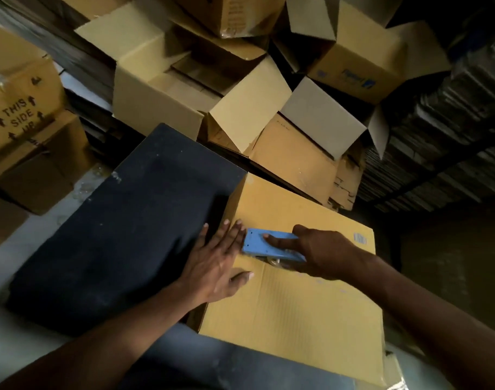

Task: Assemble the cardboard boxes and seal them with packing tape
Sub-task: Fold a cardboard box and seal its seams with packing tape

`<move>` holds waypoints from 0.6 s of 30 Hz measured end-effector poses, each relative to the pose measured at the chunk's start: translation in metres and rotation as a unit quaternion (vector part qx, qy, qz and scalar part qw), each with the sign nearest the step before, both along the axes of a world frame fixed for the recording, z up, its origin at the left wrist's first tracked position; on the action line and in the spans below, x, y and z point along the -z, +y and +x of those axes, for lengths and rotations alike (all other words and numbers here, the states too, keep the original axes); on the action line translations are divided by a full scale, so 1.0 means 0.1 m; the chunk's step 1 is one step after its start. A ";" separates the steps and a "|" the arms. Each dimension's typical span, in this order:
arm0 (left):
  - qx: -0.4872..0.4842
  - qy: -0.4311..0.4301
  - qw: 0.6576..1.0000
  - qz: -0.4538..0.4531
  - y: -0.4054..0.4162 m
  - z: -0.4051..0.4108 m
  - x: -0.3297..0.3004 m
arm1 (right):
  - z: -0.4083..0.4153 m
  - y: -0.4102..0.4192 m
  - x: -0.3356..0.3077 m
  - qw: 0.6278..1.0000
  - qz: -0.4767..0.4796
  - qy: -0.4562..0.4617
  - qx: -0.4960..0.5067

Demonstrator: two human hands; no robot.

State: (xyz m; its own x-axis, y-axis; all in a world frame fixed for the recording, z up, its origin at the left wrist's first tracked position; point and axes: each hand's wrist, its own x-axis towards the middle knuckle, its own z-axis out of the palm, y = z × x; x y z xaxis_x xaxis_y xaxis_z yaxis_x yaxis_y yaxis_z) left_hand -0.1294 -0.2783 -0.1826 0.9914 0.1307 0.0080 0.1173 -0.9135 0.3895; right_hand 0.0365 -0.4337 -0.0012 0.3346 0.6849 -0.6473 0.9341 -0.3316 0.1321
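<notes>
Two hands work on one closed cardboard box (291,299) that sits in front of the person, its top flaps folded down with the centre seam running across between the hands. The box rests against a dark flat-topped block (122,229) on its left side.

Left hand (218,263): fingers straight and spread, palm pressed flat on the box top at the left end of the seam, fingertips reaching the box edge next to the dark block. Thumb lies on the near flap. It holds nothing; it only presses down.

Right hand (322,254): wrapped around the rear of a blue tape dispenser (269,246), index finger laid straight along the dispenser's flat blue side. The dispenser's front end sits on the seam, just beside the left hand's fingertips. The tape roll is mostly hidden under the hand; whether tape is already laid on the seam, I cannot tell.

A small barcode label (359,238) shows at the far right corner of the box top.

Behind: a heap of open cardboard boxes (240,114), flaps up, stacked unevenly. At left, a box printed "THIS SIDE UP" (24,130) with arrows. At right, dark stacks of flattened material (443,142), blurred.
</notes>
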 end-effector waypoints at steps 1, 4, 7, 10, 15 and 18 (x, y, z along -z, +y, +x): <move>0.002 0.006 1.000 0.007 0.00 0.00 -0.02 | 0.03 -0.04 -0.02 1.000 0.002 -0.004 -0.004; 0.012 0.038 0.999 0.020 0.01 0.02 -0.07 | 0.12 -0.25 -0.08 1.000 0.004 -0.006 0.000; 0.014 0.055 0.997 0.046 0.00 0.01 -0.08 | 0.18 -0.51 -0.11 1.000 0.013 0.002 0.020; 0.016 0.064 0.996 0.056 0.01 0.01 -0.11 | 0.22 -0.70 -0.11 0.999 0.025 -0.006 0.022; 0.020 0.074 0.995 0.067 -0.03 0.05 -0.15 | 0.28 -0.90 -0.11 0.999 0.038 -0.026 0.006; 0.026 0.093 0.992 0.081 -0.06 0.07 -0.18 | 0.27 -0.97 -0.14 0.999 0.033 -0.037 0.011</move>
State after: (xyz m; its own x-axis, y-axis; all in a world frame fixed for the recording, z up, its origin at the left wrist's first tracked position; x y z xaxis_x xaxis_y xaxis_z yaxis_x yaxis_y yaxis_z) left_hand -0.1224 -0.2841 -0.1649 0.9831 0.0905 -0.1591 0.1238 -0.9690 0.2139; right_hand 0.0639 -0.5309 0.0130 0.3949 0.7172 -0.5742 0.9152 -0.3619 0.1775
